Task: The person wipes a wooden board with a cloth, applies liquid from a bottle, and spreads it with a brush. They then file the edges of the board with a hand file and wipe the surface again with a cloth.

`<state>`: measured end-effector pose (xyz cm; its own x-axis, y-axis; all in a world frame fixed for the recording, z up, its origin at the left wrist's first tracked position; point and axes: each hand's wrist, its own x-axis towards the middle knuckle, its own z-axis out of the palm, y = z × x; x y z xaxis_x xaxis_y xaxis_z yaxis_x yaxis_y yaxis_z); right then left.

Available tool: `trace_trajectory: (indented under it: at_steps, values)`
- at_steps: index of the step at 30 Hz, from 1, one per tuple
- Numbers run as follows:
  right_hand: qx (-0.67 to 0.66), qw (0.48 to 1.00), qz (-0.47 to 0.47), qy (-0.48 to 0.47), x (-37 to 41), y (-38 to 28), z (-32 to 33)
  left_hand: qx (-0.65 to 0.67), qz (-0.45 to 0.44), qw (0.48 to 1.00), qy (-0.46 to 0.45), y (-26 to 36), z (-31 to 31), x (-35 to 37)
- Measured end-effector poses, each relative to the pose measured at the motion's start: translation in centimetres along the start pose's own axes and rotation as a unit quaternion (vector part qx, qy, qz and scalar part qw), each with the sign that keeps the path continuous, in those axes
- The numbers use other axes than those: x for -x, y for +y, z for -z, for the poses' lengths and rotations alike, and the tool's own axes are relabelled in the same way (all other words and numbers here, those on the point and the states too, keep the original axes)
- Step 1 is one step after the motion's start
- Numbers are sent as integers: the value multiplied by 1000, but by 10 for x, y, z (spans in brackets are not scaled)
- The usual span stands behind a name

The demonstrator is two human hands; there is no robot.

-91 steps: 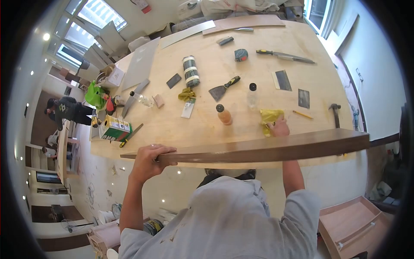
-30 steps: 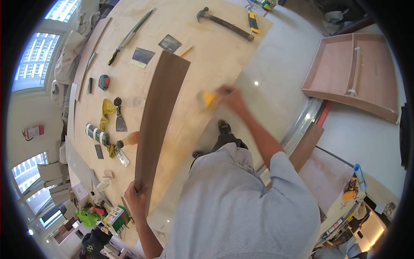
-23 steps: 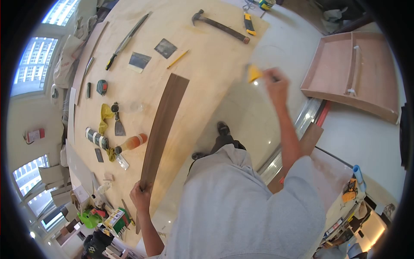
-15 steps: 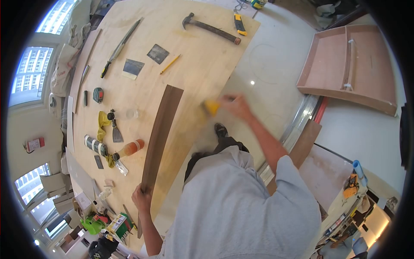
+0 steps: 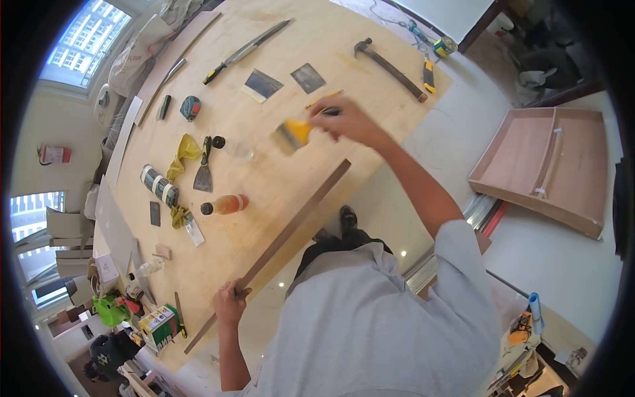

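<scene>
My left hand [image 5: 230, 301] grips a long, narrow brown wooden strip [image 5: 291, 228] near its lower end. The strip stands on edge, slanting along the near side of the plywood worktop [image 5: 278, 192]. In my right hand [image 5: 347, 120] is a paintbrush [image 5: 296, 134] with a yellow band and a dark handle, raised above the worktop with its bristles pointing left, somewhat blurred. The brush is apart from the strip. Behind my right hand a pencil [image 5: 316, 102] is partly hidden. A clear bottle [image 5: 239, 151] and a bottle of orange liquid [image 5: 231, 204] lie left of the strip.
A scraper [image 5: 203, 175], yellow cloth [image 5: 182, 159], tape measure [image 5: 190, 108] and two dark sheets [image 5: 263, 86] lie on the worktop. Toward the far right edge are a hammer [image 5: 390, 69] and utility knife [image 5: 428, 76]. A wooden drawer-like box [image 5: 516, 142] is at right.
The strip has turned from showing its broad face to showing a narrow edge. My right hand has moved up and left in view with the brush. The whole view has shifted.
</scene>
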<state>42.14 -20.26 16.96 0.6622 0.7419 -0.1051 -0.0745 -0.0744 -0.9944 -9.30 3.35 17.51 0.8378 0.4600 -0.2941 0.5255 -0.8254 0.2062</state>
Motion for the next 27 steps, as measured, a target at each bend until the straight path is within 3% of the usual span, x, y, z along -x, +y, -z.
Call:
trace_trajectory:
  at_steps: [2, 4, 5, 6, 8, 10, 11, 13, 16, 17, 19, 20, 21, 24, 25, 27]
  values:
    - [48, 989, -79, -113, -30, 23, -36, -1, -8, 1000, 4, -5, -6, -2]
    - [128, 977, -88, -143, -42, 55, -41, 5, 1, 1000, 3, -11, -12, 3]
    - [57, 987, -120, -89, -43, 79, -24, 22, 25, 999, 1, -13, -16, 4]
    - [63, 989, -129, 31, -35, 96, -1, 25, 18, 999, 8, -13, -18, 5]
    - [51, 972, -89, 209, -2, 136, 78, 29, 13, 999, 30, -13, -15, 3]
    - [145, 899, -113, 397, 58, 108, 129, 40, 8, 998, 41, -21, -18, 4]
    - [216, 864, -59, 450, 84, 107, 156, 46, 3, 998, 46, -22, -20, 3]
    - [311, 814, -12, 490, 118, 53, 143, 55, -2, 997, 47, -20, -17, 2]
    - [567, 715, 92, 398, 110, 7, 90, 65, -14, 997, 49, -17, -20, -2]
    - [602, 699, 70, 380, 95, 5, 66, 65, -18, 996, 50, -17, -18, -4]
    - [642, 697, 131, 291, 55, 60, 51, 56, -19, 996, 61, -6, -13, -9]
    - [677, 717, -4, 166, 29, 70, 33, 55, -17, 996, 67, 0, -14, -10]
    - [646, 749, -107, 102, 6, 67, 0, 54, -11, 996, 68, 4, -15, -11]
    - [605, 777, -65, -163, -61, 67, -15, 49, 27, 995, 79, 18, -22, -11]
    - [575, 792, -27, -204, -95, 62, -13, 44, 43, 994, 85, 21, -23, -10]
    - [544, 834, 4, -98, -173, 70, -6, 26, 73, 992, 97, 23, -26, -8]
